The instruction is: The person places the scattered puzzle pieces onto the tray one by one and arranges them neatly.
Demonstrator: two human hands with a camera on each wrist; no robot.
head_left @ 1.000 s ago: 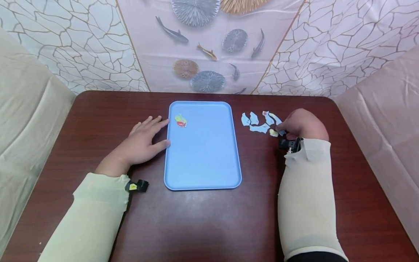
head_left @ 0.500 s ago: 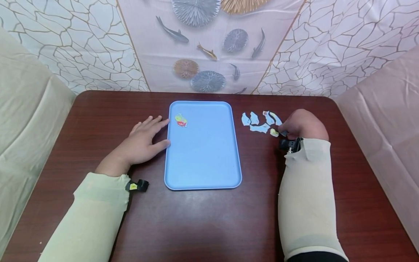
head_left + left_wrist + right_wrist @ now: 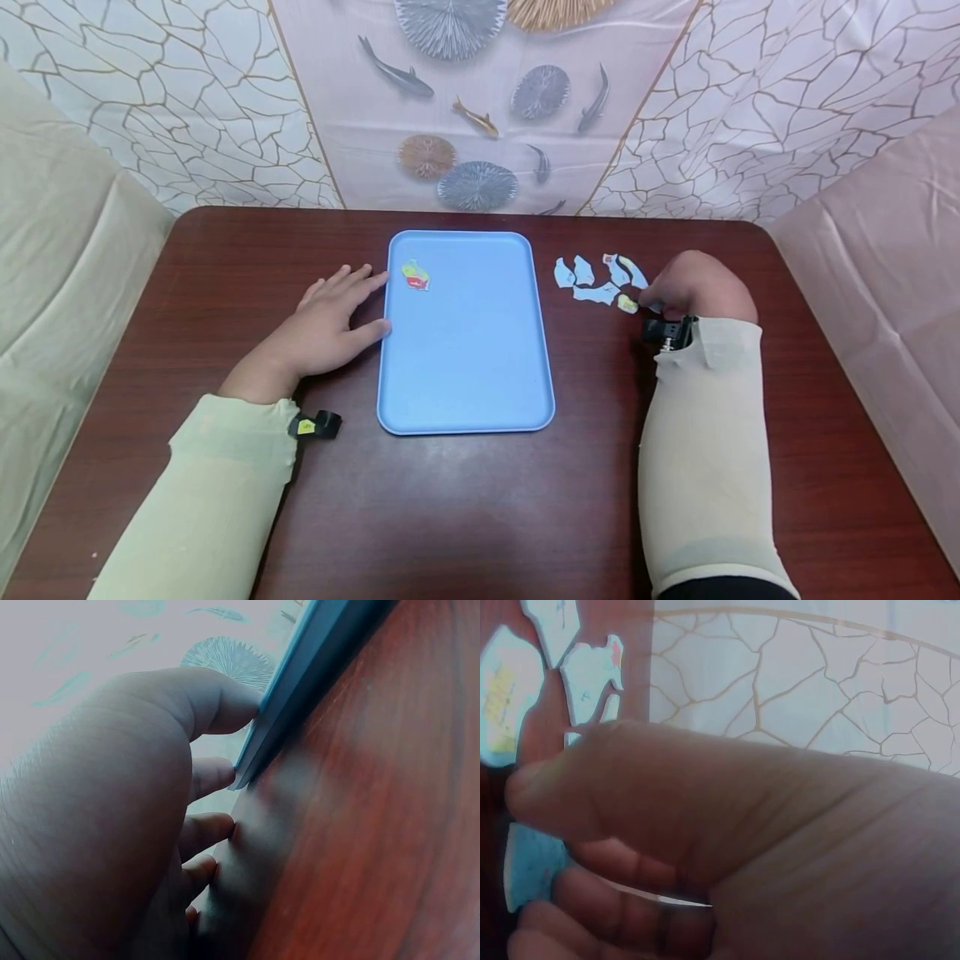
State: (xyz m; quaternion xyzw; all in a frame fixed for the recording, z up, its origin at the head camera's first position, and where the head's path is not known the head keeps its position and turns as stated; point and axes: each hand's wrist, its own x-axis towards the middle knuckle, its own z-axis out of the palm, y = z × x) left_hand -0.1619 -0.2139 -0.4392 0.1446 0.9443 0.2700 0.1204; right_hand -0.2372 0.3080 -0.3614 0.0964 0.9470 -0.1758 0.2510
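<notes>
The left hand (image 3: pixel 322 325), fingers extended, touches the blue, rimmed, rectangular tray (image 3: pixel 465 358) at nine o'clock. Flat, irregular, pale-blue pieces (image 3: pixel 596 293) lie at its two o'clock; at their three o'clock, the right hand (image 3: pixel 697 287) curls over one, grip indeterminable.

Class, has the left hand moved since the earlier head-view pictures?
No, neither way: judged against the table, the left hand keeps its place at the blue tray.

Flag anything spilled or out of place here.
Nothing looks spilled. The one mild oddity is the scatter: a yellow-and-red cutout sits alone in the blue tray, near its far left corner, while other cutouts lie loose on the table by the right hand.
</notes>
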